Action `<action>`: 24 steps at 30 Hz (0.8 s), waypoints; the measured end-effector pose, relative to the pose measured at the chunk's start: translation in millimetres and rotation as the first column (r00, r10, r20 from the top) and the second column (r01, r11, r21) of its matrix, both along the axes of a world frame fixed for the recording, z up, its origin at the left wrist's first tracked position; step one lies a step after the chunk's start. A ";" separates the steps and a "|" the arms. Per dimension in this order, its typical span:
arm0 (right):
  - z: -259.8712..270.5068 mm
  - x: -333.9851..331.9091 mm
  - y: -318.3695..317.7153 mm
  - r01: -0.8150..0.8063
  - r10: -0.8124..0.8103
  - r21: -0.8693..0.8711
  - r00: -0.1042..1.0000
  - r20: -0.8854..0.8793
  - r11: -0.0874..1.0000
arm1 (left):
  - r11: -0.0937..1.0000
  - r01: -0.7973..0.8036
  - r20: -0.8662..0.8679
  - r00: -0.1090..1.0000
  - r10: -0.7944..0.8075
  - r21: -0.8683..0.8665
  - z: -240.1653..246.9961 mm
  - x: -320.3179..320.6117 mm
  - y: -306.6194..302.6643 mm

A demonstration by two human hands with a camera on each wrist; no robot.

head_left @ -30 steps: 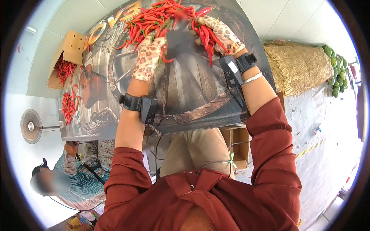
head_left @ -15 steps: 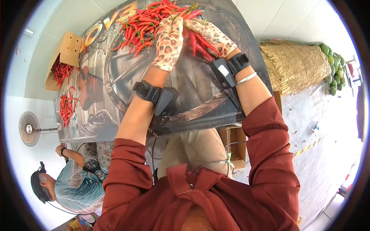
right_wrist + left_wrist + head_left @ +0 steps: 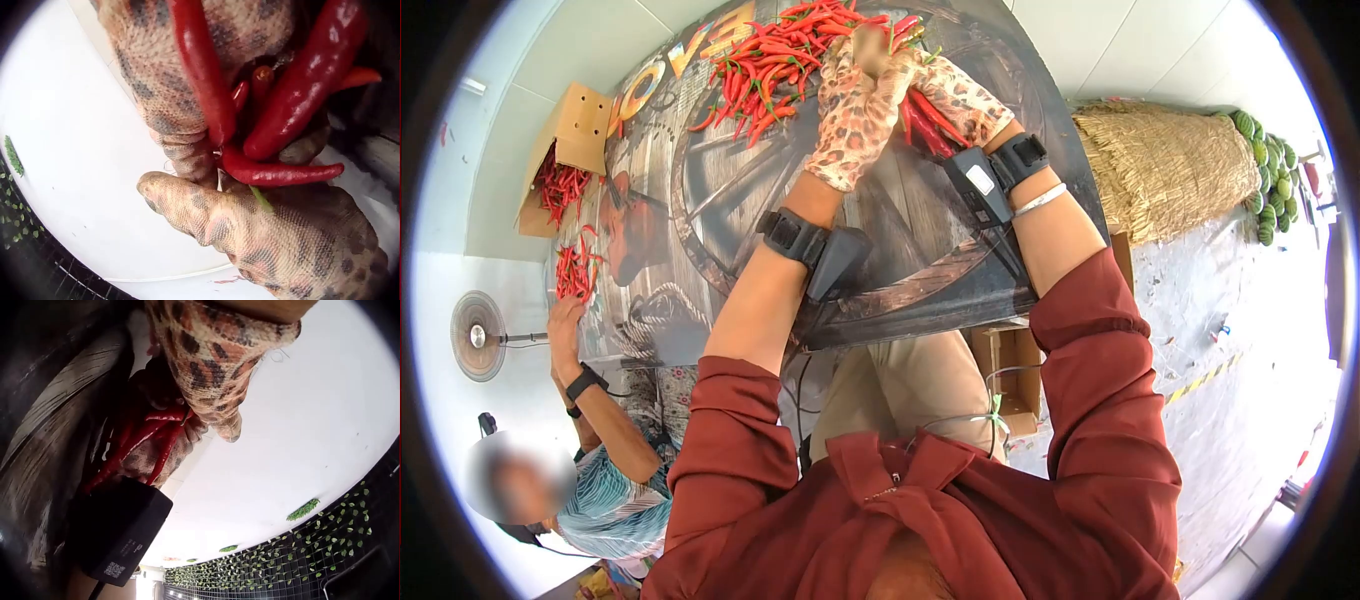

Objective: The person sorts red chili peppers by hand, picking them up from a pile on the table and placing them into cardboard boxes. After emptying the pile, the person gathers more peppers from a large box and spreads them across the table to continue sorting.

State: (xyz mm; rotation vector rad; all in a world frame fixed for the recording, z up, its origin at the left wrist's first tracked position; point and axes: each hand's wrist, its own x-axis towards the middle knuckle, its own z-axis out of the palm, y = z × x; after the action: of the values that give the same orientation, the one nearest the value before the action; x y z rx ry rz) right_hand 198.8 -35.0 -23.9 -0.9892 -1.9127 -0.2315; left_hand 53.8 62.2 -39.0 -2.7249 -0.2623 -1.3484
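Both hands wear leopard-print gloves and meet at the right edge of a heap of red chillies (image 3: 772,65). My right hand (image 3: 962,98) holds several long red chillies (image 3: 928,122), which hang out toward its wrist. The left hand (image 3: 855,118) has its fingertips against the right hand's; a blur covers that spot. In the right wrist view, thick red chillies (image 3: 306,81) lie across the right glove (image 3: 159,75), and the left glove's fingers (image 3: 275,231) pinch around a small chilli with a green stem. The left wrist view shows the left glove (image 3: 215,362) over the held chillies (image 3: 147,437).
A cardboard box of chillies (image 3: 582,125) stands at the table's left edge, near a small chilli pile (image 3: 575,270) that another person (image 3: 615,440) touches. Beyond the table's right side are a straw roll (image 3: 1165,175) and green fruit (image 3: 1273,190). A fan (image 3: 478,335) is at far left.
My left hand has moved right from the heap to meet the right hand, which has shifted slightly. The seated person's arms have come up to the small chilli pile.
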 end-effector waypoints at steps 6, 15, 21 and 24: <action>-4.2 -2.3 4.8 -0.045 0.046 0.009 0.998 -0.046 0.999 | 0.976 0.062 0.087 0.995 -0.045 -0.208 2.0 2.5 -10.8; 8.4 -14.7 6.9 -0.741 -0.194 -0.209 0.108 -0.975 0.638 | 0.480 0.345 0.385 0.923 -0.017 -0.806 15.8 -47.0 -17.0; 7.4 0.7 -15.4 -0.767 -0.138 -0.126 0.049 -0.989 0.629 | 0.219 0.306 0.320 0.947 0.029 -0.926 1.2 -67.7 -36.4; 20.6 0.5 -68.5 -0.615 -0.154 -0.184 0.101 -0.983 0.767 | 0.392 0.252 0.261 0.965 -0.033 -0.885 7.1 -70.7 -44.1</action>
State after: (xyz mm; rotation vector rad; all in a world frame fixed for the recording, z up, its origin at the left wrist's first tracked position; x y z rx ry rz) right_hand 199.3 -103.6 -3.3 -0.7570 -0.7128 1.1223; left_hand -16.9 18.1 -31.9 -3.4914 -1.1506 -1.9842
